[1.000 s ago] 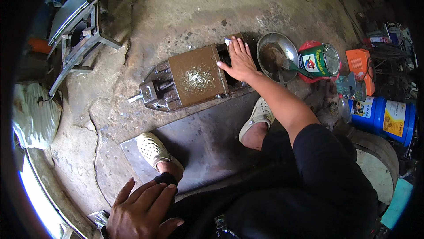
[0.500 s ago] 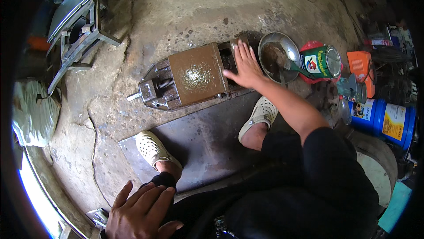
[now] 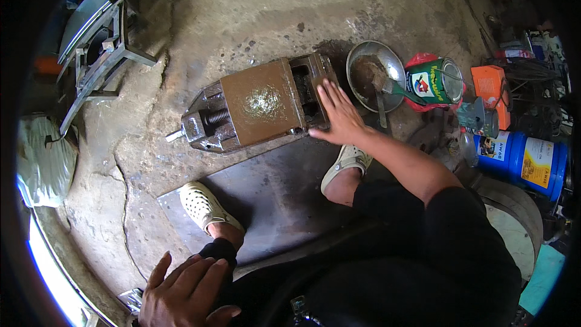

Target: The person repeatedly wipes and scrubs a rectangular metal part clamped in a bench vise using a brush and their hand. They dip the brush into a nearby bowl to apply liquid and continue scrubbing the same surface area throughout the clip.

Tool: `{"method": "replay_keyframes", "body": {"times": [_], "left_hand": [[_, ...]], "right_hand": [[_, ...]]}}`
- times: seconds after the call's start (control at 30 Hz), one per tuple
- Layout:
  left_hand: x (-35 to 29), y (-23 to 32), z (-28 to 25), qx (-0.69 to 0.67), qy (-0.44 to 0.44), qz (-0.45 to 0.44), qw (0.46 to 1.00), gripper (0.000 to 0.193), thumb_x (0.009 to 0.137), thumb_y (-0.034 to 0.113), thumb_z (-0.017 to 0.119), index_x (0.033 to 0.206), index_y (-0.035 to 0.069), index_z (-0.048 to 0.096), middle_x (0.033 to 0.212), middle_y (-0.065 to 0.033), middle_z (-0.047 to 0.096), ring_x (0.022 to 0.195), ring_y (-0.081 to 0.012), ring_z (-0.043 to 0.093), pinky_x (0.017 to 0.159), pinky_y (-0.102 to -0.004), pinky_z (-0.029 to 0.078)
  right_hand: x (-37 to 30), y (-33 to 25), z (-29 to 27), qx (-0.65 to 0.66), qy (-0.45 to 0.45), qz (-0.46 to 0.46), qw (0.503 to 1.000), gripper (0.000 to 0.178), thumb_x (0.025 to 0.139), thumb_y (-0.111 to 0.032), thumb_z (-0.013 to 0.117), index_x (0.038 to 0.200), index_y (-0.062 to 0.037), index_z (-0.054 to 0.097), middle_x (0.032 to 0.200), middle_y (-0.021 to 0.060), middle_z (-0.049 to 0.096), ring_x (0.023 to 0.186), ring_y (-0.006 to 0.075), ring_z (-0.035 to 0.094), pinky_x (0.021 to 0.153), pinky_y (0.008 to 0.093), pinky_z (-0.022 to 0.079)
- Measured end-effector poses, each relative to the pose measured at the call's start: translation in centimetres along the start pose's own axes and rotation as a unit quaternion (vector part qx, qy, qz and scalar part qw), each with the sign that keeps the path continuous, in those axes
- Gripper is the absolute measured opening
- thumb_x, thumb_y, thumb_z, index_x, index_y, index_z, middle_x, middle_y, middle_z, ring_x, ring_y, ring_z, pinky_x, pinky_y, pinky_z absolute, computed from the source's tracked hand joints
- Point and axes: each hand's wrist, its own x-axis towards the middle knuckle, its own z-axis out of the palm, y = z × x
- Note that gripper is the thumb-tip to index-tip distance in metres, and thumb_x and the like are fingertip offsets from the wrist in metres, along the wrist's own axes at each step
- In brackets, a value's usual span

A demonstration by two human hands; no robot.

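Note:
A heavy machine vise lies on the concrete floor, its flat top coated with wet brown grease or paste. Its screw and square shaft end point left. At its right end, my right hand is spread with fingers stretched over the jaw block, seemingly touching its near side. Nothing is held in it. Close by on the right, a metal bowl contains brown stuff and a brush with a green handle. My left hand rests near my left knee, fingers extended and holding nothing.
A dark metal plate lies under my feet. To the right are a green can on red plastic, an orange case and blue buckets. A steel frame stands at left, above a plastic bag.
My right hand has moved nearer to me along the jaw block at the vise's right end. The whole view has shifted slightly. My left hand stays in about the same place.

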Motion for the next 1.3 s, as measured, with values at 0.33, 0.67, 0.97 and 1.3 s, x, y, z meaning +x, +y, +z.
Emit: {"method": "replay_keyframes", "body": {"times": [0.33,0.67,0.97,1.3], "left_hand": [[-0.3,0.3,-0.2,0.015,0.024,0.022,0.999,0.075,0.081,0.057,0.072,0.128,-0.002,0.061,0.118,-0.0249,0.067,0.11,-0.0426,0.067,0.106,-0.0649,0.041],[-0.6,0.1,-0.1,0.02,0.064,0.007,0.998,0.074,0.082,0.058,0.069,0.124,-0.002,0.063,0.116,-0.025,0.068,0.11,-0.0429,0.067,0.106,-0.0648,0.04],[-1.8,0.8,0.6,0.023,0.056,-0.01,0.998,0.076,0.085,0.06,0.066,0.126,-0.004,0.061,0.117,-0.0265,0.067,0.113,-0.0459,0.064,0.106,-0.0634,0.041],[-0.7,1.1,1.0,0.035,0.033,-0.053,0.997,0.072,0.079,0.053,0.075,0.126,0.0,0.062,0.118,-0.0241,0.068,0.116,-0.0435,0.063,0.108,-0.0594,0.041]], "right_hand": [[1.3,0.5,-0.4,0.013,0.055,0.029,0.998,0.118,0.081,-0.06,0.074,0.158,0.0058,0.013,0.162,0.0348,0.015,0.151,0.0478,0.02,0.125,0.0491,0.019],[-4.6,3.7,-0.9,-0.036,-0.047,-0.066,0.996,0.104,0.085,-0.033,0.078,0.158,0.0047,0.014,0.165,0.0247,0.015,0.154,0.0375,0.018,0.127,0.0451,0.018],[-1.9,5.7,-1.8,-0.076,0.025,0.028,0.996,0.074,0.085,0.005,0.053,0.156,0.0017,0.03,0.166,0.0183,0.022,0.152,0.0353,0.025,0.124,0.0479,0.026],[-2.1,4.8,-1.3,-0.214,-0.159,0.02,0.963,0.065,0.095,-0.004,0.044,0.157,0.0015,0.026,0.168,0.0137,0.02,0.153,0.0321,0.025,0.122,0.0443,0.03]]}}
